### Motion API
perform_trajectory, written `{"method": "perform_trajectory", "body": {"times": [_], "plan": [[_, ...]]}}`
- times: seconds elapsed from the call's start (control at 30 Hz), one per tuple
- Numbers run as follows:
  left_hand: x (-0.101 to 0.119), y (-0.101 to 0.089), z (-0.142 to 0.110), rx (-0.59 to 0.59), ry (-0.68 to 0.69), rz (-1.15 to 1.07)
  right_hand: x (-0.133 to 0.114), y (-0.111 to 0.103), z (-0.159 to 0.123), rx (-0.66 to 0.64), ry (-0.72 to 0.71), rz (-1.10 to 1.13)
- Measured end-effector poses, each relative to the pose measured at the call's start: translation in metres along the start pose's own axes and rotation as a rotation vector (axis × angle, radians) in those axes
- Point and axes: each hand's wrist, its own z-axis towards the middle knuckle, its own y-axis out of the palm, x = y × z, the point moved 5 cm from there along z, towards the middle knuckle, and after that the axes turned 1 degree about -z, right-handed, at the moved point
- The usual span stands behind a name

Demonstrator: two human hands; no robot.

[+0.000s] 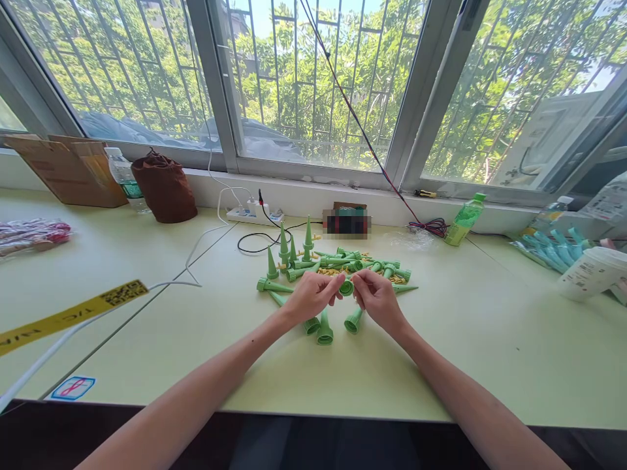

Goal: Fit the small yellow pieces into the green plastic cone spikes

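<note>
A: What are the hands holding?

B: The left hand [313,294] and right hand [378,297] are narrowing, fingertips and thumbs, on one green plastic piece with a round, ridged collar [347,287]. It's sitting between them, above the near side of a pile, its hollow mouth facing the camera. The fingers are hiding the rest, so it's probably a cone like the others, but I'm not certain.

A: And the others?

B: Matching green plastic cone-shaped spikes [324,331] are lying around the hands, several with open collars facing the near edge. A few are standing point-up at back left. Small yellow plastic pieces [337,272] are scattering through the pile.

A: Surface and room?

B: A pale yellow-green tabletop [441,352] is running up to a white sill beneath grey-framed windows [323,91]; foliage is showing through bars. A white power strip [236,214] is resting by the wall, a brown drawstring bag [164,189] farther left.

A: Edges, room for moving?

B: The front edge is passing beneath both forearms. Tabletop is stretching from the right forearm to a white printed cup [592,274]. Leftward, a white cable [196,258] is crossing near a seam.
</note>
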Motion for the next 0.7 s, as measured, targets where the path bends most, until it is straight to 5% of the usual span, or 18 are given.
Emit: {"method": "perform_trajectory", "body": {"times": [0.7], "plan": [[-0.0051, -0.0014, -0.0006, -0.004, 0.044, 0.077, 0.0004, -0.0002, 0.0023, -0.029, 0.019, 0.021]]}}
